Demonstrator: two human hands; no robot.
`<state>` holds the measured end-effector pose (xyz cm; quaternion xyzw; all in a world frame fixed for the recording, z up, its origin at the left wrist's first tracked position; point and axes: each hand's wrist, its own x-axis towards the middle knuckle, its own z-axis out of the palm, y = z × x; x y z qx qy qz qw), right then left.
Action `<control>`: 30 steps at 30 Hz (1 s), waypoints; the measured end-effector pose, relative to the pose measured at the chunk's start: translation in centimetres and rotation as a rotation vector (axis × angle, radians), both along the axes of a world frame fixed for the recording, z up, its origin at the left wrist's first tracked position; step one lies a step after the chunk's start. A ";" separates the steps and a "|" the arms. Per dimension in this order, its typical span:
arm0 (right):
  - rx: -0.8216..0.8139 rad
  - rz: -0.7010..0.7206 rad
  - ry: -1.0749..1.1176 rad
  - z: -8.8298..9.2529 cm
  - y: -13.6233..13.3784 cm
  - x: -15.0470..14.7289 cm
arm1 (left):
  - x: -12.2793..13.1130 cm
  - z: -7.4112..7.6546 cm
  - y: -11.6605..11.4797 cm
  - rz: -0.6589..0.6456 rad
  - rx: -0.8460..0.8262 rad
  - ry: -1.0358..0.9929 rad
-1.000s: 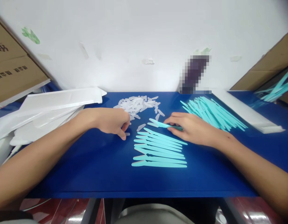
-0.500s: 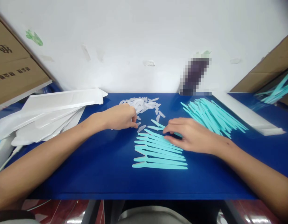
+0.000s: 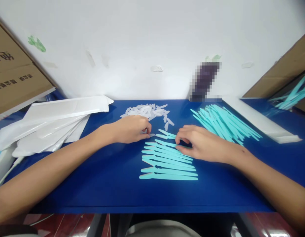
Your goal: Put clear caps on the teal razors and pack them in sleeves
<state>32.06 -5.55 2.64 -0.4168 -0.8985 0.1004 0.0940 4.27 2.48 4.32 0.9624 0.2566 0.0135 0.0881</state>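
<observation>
Turquoise flat plastic stick [image 3: 165, 136], the topmost one in the laid-out row, sits between your two hands. Its long axis runs left to right across the blue table [image 3: 105, 177]. The broad end points left, toward your left hand [image 3: 132, 129], and the narrow end disappears under your right hand [image 3: 201, 143].

Your right hand is the nearer one. Its fingers are curled, with thumb and forefinger closed on the stick's narrow end and the palm low over the table.

Your left hand is bunched, fingertips drawn together just short of the stick's broad end. A small translucent white plastic cap [image 3: 150, 134] lies right at those fingertips. From this angle it is hard to say whether you are pinching it or only touching it. Cap and broad end are just beside each other, roughly in line along the stick's axis.

Below the stick, the row of turquoise sticks [image 3: 168, 163] lies parallel to it. The loose heap of translucent caps [image 3: 147, 111] is behind your left hand, and the pile of turquoise sticks [image 3: 223, 123] is behind your right. Flat white plastic bags [image 3: 56, 118] lie well off to the left.
</observation>
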 end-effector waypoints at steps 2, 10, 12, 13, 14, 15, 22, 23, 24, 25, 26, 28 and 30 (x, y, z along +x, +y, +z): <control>-0.047 -0.030 -0.023 0.1 -0.1 0.1 | 0.0 0.0 0.0 0.010 -0.018 -0.003; -0.216 -0.120 0.023 0.5 0.1 0.1 | 0.2 0.3 0.0 0.048 0.035 -0.073; -0.233 -0.118 0.048 0.4 0.0 0.0 | 0.1 0.6 0.1 0.028 0.056 -0.189; -0.234 -0.110 0.058 0.3 0.0 0.0 | 0.2 0.8 0.2 0.017 0.043 -0.248; -0.230 -0.100 0.066 0.2 -0.1 0.0 | 0.2 0.9 0.3 0.011 0.004 -0.303; -0.218 -0.091 0.070 0.1 -0.1 0.0 | 0.3 1.1 0.3 0.011 -0.060 -0.359; -0.092 -0.079 -0.011 0.3 0.0 0.0 | 0.8 1.0 0.8 0.141 -0.442 -0.639; -0.107 -0.088 -0.018 0.3 0.0 0.0 | 0.8 0.9 0.8 0.169 -0.466 -0.636; -0.121 -0.096 -0.017 0.4 0.1 0.1 | 0.8 0.9 0.8 0.192 -0.494 -0.620; -0.131 -0.103 -0.013 0.3 0.2 0.2 | 0.8 0.8 0.7 0.203 -0.523 -0.598; -0.137 -0.107 -0.007 0.3 0.3 0.3 | 0.8 0.8 0.6 0.198 -0.551 -0.574; -0.131 -0.099 0.013 0.3 0.5 0.5 | 0.9 0.9 0.4 0.161 -0.579 -0.566; -0.099 -0.068 0.069 0.4 0.8 0.9 | 1.0 1.1 0.2 0.129 -0.570 -0.588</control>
